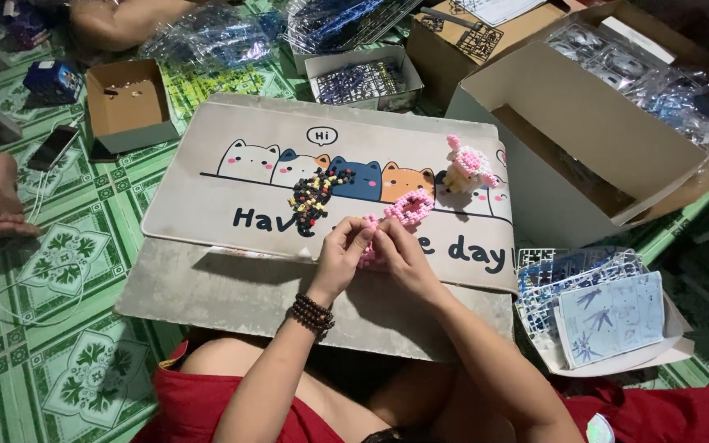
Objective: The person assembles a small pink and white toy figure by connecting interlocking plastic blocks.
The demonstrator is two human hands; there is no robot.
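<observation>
Green patterned tile floor (67,271), cardboard boxes (584,123) around, dim light

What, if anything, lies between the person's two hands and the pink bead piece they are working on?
Nothing visible does. The left hand and right hand both already touch the pink bead piece, pinched between their fingertips over the cat-print mat. The pink bead ring lies apart, just beyond them.

A small pink block piece (368,238) is pinched between the fingers of both hands and is largely hidden by them. It is held just above the cat-printed mat (207,205), near a pink block ring (409,206).
</observation>
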